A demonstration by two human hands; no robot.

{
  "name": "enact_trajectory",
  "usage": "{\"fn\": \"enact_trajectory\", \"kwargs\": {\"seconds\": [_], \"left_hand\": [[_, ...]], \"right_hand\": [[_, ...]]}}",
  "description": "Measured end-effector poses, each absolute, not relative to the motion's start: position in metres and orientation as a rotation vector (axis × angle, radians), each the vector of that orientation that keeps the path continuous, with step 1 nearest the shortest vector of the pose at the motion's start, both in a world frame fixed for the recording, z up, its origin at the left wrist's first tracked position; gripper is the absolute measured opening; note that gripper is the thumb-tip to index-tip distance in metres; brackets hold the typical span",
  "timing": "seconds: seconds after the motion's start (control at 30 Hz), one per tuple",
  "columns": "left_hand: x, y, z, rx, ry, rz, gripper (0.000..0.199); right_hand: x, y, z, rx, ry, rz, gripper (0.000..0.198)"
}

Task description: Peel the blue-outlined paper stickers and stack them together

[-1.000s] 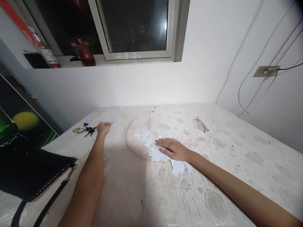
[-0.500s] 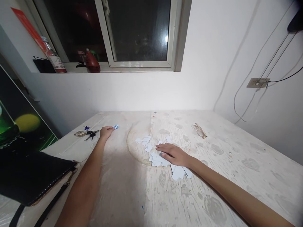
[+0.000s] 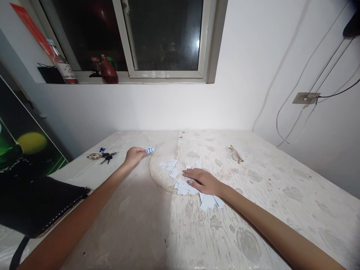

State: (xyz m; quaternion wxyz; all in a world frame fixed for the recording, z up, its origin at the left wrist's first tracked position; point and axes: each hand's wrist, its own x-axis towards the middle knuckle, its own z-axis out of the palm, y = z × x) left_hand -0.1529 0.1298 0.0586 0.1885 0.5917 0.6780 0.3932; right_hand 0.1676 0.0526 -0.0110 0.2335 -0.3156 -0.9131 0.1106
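My left hand (image 3: 135, 154) is closed in a pinch on a small card (image 3: 150, 150) with blue and white markings, held just above or on the far left part of the table; which of the two I cannot tell. My right hand (image 3: 204, 180) lies flat, palm down, fingers stretched out, over a loose heap of white paper pieces (image 3: 184, 186). Some pieces fan out below the wrist and others lie left of the fingertips. The palm hides part of the heap.
A bunch of keys (image 3: 107, 156) and a small blue item (image 3: 102, 149) lie at the left. Eyeglasses (image 3: 234, 153) rest at the right. A black bag (image 3: 39, 202) takes up the near left. The wall with a window (image 3: 165, 37) stands behind the table (image 3: 253, 213).
My left hand has moved right with the card, away from the keys and closer to the paper pieces. The right hand stays on the heap. The view has shifted slightly.
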Motion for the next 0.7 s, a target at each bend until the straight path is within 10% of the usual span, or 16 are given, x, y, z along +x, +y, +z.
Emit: {"fn": "enact_trajectory", "kwargs": {"seconds": [0.7], "left_hand": [[-0.066,0.023,0.05,1.805,1.403,0.914,0.022]], "right_hand": [[0.173,0.059,-0.009,-0.9,-2.274,0.734,0.043]]}}
